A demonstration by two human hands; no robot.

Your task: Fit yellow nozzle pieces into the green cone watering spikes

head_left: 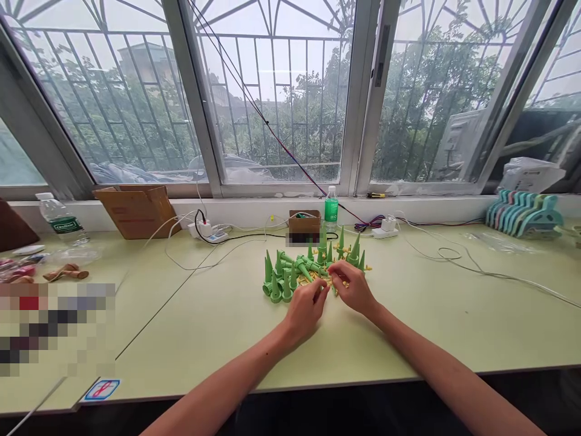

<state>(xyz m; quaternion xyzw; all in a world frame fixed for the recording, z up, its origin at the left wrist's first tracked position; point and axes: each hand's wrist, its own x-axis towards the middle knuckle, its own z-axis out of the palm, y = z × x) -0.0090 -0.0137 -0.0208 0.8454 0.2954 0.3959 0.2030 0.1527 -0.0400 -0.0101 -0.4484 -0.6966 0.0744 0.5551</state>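
Both my hands meet over a pile of green plastic cone-shaped spikes and small yellow pieces on the table. My left hand is closed in a pinch at the near edge of the pile, and whatever its fingertips hold is too small to make out. Just right of it and slightly farther away, my right hand has its fingertips pinched together among the yellow pieces; what lies in them is hidden. Some spikes stand upright, with yellow bits at the sides of those on the right, while others lie on their sides.
Behind the pile stand a small cardboard box and a bottle of green liquid. White cables and a power strip lie along the back. At the right rear are pale blue hangers; a larger carton stands left.
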